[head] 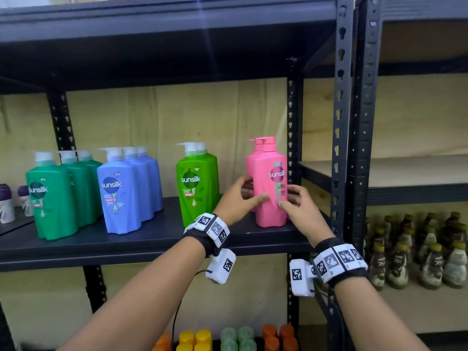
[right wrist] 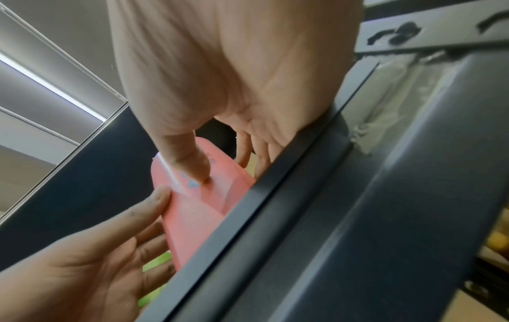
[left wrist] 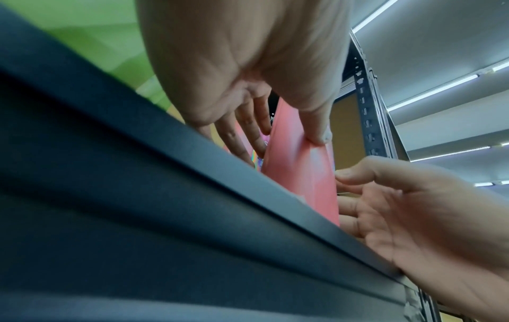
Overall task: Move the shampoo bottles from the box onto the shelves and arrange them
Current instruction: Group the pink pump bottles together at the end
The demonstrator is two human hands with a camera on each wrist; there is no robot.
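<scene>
A pink shampoo bottle (head: 269, 178) stands upright at the right end of the dark shelf (head: 152, 239), with a second pink bottle (head: 250, 160) close behind it. My left hand (head: 243, 196) holds its left side, thumb on the front. My right hand (head: 291, 198) holds the right side, thumb pressed on the label. The left wrist view shows the pink bottle (left wrist: 300, 170) between thumb and fingers of my left hand (left wrist: 248, 76). In the right wrist view my right hand (right wrist: 220, 76) presses its thumb on the pink bottle (right wrist: 198, 209). Light green bottles (head: 197, 183), blue bottles (head: 124, 193) and dark green bottles (head: 53, 198) stand in rows to the left.
A black upright post (head: 340, 122) rises just right of the pink bottles. Small white and purple bottles (head: 6, 203) sit at the far left. Brown bottles (head: 417, 254) fill the neighbouring rack's lower shelf. Coloured caps (head: 228, 338) show on the shelf below.
</scene>
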